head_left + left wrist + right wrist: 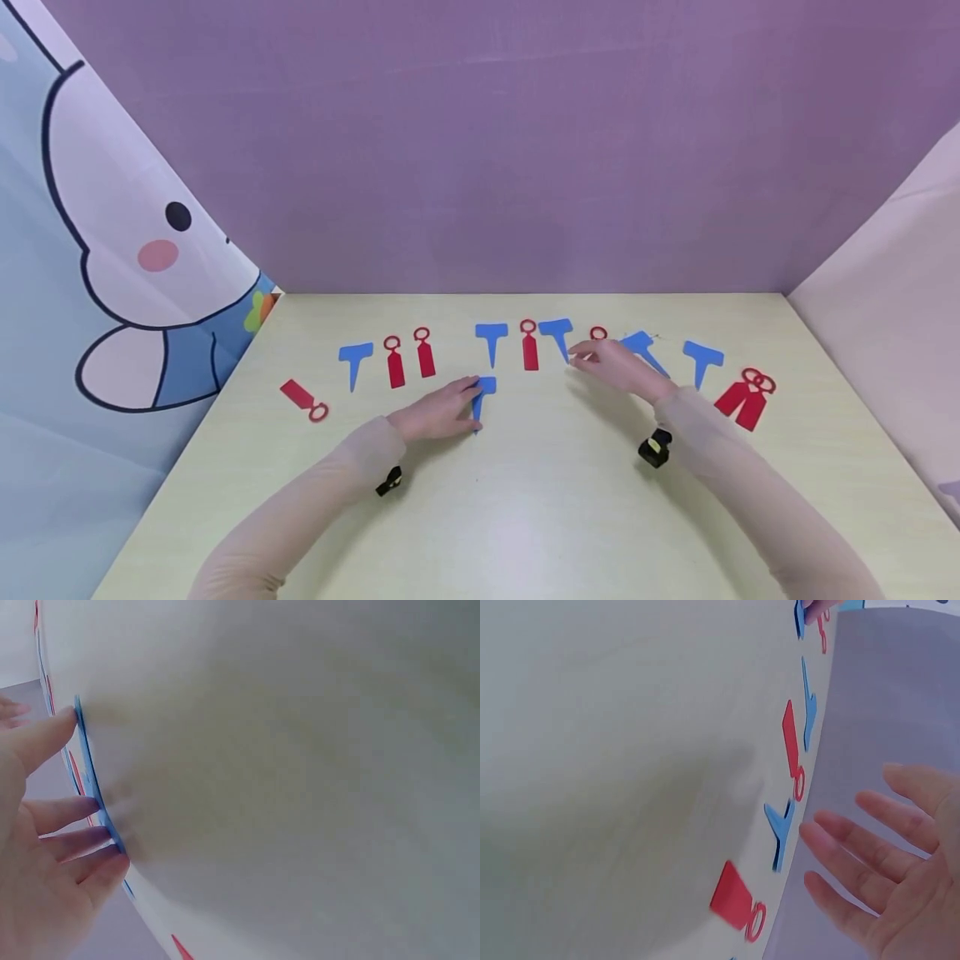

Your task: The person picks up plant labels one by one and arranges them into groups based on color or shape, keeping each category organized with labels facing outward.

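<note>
Lying flat on the pale counter (525, 517), a thin blue T-shaped tag (482, 397) sits under the left hand (438, 412)'s straight, slightly spread fingers (64, 814), while the right hand (617, 367) hovers nearby, fingers apart, holding nothing.

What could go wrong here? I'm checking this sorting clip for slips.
The left hand touches a flat blue tag with straight fingers; thin as it is, it may slide rather than lift. The right hand hovers over close-set tags and could knock the red tag or the blue tag beside it.
</note>
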Demonstrator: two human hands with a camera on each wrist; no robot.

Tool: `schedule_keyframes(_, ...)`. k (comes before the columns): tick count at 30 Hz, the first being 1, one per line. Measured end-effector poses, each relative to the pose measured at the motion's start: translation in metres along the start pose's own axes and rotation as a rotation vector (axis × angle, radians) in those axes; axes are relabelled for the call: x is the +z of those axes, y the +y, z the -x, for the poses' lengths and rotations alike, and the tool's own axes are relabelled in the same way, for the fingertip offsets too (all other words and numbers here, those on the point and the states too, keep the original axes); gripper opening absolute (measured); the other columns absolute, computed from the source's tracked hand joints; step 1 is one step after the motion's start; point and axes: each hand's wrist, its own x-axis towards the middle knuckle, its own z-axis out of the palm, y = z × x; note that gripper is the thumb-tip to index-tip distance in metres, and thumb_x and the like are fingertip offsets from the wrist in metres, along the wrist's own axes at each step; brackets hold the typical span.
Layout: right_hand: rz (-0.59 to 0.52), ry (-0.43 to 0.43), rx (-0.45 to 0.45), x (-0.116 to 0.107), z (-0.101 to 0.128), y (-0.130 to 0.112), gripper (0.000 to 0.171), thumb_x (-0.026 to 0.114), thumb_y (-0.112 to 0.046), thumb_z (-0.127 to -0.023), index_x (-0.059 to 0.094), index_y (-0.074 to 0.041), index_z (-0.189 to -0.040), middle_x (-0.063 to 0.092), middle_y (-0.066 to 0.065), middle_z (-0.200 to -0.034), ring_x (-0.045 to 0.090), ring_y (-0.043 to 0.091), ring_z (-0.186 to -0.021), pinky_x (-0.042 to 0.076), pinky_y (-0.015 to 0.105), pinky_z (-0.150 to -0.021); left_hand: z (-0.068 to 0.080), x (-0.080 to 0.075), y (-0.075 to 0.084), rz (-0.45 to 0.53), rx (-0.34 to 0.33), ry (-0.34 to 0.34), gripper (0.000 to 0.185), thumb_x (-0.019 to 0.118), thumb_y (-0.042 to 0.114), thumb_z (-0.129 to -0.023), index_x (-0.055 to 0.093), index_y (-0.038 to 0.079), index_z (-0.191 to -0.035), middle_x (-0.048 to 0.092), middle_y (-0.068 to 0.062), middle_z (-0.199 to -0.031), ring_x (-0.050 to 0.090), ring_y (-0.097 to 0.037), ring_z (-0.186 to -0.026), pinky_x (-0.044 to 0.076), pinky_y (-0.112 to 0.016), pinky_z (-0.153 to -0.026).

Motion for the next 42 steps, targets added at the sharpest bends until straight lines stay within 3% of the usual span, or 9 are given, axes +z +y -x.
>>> schedule_keyframes(7,-0.031,-0.038,0.031,0.004,-0.029,-0.009,0.035,0.052,-0.018,-0.089,0.055,0.005,-0.115,0.058,0.018,-0.109,0.06,0.025,-0.088,0.049,0.035,-0.075,-0.003,-0.002,0.0,-0.064,0.016,-0.019,0.069,0.055,0.042,-0.084,0.035,-0.001,-0.133,0.029,-0.02,-0.138,0.03,-0.029,-0.126,0.03,-0.035,-0.101)
schedule_keyframes(11,-0.02,-0.065,0.049,0.009,-0.046,-0.017,0.034,0.054,-0.016,-0.088,0.055,0.003,-0.116,0.06,0.016,-0.105,0.059,0.024,-0.087,0.049,0.034,-0.075,-0.005,-0.002,-0.001,-0.059,0.017,-0.018,0.069,0.056,0.042,-0.083,0.036,-0.001,-0.132,0.03,-0.019,-0.137,0.032,-0.027,-0.125,0.032,-0.034,-0.1)
schedule_keyframes(15,-0.013,-0.071,0.012,0.019,-0.064,-0.019,0.031,0.055,-0.014,-0.087,0.057,0.004,-0.112,0.061,0.015,-0.102,0.058,0.024,-0.09,0.048,0.035,-0.078,-0.007,0.0,-0.004,-0.042,0.025,-0.012,0.068,0.058,0.042,-0.083,0.038,-0.002,-0.131,0.031,-0.019,-0.135,0.034,-0.026,-0.123,0.033,-0.033,-0.099)
schedule_keyframes(19,-0.009,-0.072,-0.012,0.028,-0.081,-0.021,0.031,0.057,-0.013,-0.086,0.057,0.005,-0.111,0.06,0.017,-0.105,0.057,0.026,-0.095,0.046,0.036,-0.084,-0.01,0.001,-0.006,-0.026,0.021,-0.021,0.069,0.058,0.042,-0.082,0.038,-0.001,-0.131,0.031,-0.019,-0.134,0.033,-0.026,-0.123,0.033,-0.033,-0.099)
schedule_keyframes(24,0.009,-0.078,0.021,0.038,-0.098,-0.025,0.036,0.058,-0.016,-0.085,0.055,0.004,-0.116,0.058,0.017,-0.111,0.055,0.026,-0.099,0.045,0.036,-0.085,-0.012,0.005,-0.01,-0.017,0.004,-0.029,0.069,0.057,0.044,-0.082,0.036,0.0,-0.132,0.029,-0.018,-0.136,0.032,-0.026,-0.124,0.032,-0.034,-0.1)
schedule_keyframes(31,-0.046,-0.073,0.106,0.048,-0.115,-0.033,0.045,0.06,-0.02,-0.085,0.049,0.0,-0.124,0.052,0.014,-0.122,0.05,0.026,-0.109,0.041,0.038,-0.091,-0.01,0.004,-0.01,-0.007,0.021,-0.016,0.069,0.056,0.044,-0.083,0.037,-0.001,-0.132,0.03,-0.017,-0.134,0.033,-0.025,-0.123,0.033,-0.034,-0.099)
schedule_keyframes(42,-0.029,-0.08,0.161,0.058,-0.125,-0.041,0.059,0.065,-0.022,-0.08,0.04,-0.004,-0.131,0.043,0.013,-0.132,0.043,0.026,-0.117,0.036,0.039,-0.096,-0.006,-0.001,-0.007,0.023,0.045,-0.007,0.068,0.057,0.042,-0.083,0.038,-0.002,-0.13,0.032,-0.016,-0.132,0.035,-0.024,-0.12,0.035,-0.032,-0.098)
